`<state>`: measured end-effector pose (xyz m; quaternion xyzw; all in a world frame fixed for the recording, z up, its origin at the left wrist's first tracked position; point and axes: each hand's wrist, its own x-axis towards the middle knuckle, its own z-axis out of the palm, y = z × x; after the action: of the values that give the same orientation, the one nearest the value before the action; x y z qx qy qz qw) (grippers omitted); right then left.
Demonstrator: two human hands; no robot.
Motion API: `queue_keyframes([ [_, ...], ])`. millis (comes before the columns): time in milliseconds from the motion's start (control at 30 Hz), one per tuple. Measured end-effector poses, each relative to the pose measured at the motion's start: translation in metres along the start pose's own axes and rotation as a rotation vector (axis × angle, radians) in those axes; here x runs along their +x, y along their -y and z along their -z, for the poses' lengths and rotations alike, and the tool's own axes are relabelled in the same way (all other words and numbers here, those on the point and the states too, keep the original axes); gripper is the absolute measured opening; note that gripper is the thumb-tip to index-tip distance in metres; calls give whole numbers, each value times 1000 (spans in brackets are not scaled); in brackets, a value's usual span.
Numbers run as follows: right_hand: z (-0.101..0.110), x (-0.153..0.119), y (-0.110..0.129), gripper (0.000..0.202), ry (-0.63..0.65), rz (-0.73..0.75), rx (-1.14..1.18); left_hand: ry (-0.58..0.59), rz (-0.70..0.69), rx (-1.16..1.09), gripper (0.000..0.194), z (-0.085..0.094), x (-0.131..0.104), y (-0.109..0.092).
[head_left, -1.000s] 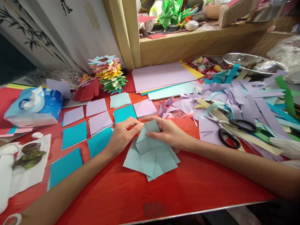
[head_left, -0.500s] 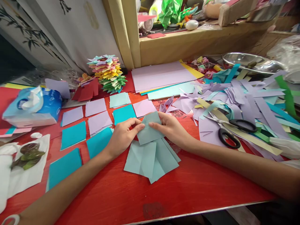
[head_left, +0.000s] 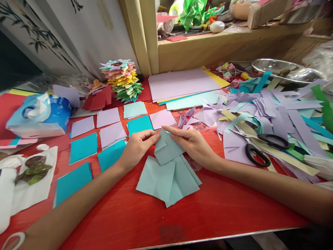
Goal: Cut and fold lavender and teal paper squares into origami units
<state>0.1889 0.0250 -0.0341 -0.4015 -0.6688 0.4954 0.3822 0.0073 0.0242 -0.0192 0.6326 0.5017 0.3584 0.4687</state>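
A pale blue-green square of paper is between my two hands, with a small corner folded over on its left side. My left hand pinches its upper left edge between thumb and fingers. On the upper right, my right hand grips the sheet, its index finger stretched along the top edge and its thumb hidden or pressed close. Just below, several creased pale blue-green paper squares lie fanned out on the red table, overlapped by the held sheet's lower edge.
Stacks of teal paper squares and lilac paper squares lie left. A folded-paper tower stands behind. Black-handled scissors rest among paper strips at right. A tissue pack sits far left; a metal bowl stands back right.
A corner on the left of the held paper is now folded over. My right index finger has straightened along the top edge. The whole view has shifted slightly.
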Motion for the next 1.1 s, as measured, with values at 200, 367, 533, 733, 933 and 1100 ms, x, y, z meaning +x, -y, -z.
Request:
queue_keyframes([
  [200,1,-1,5,35,57,-15,-74,-8,32,-102,24,1,0,1],
  [367,1,-2,8,40,76,-11,-77,-8,62,-152,23,2,1,2],
  [533,0,2,4,30,20,73,-32,29,60,-95,22,1,1,1],
  [733,1,5,1,29,87,29,182,35,46,-95,22,1,1,0],
  [933,4,8,1,28,117,-42,287,33,21,-77,22,1,1,1],
  [1100,4,9,0,28,110,-106,291,32,-5,-31,20,1,0,1],
])
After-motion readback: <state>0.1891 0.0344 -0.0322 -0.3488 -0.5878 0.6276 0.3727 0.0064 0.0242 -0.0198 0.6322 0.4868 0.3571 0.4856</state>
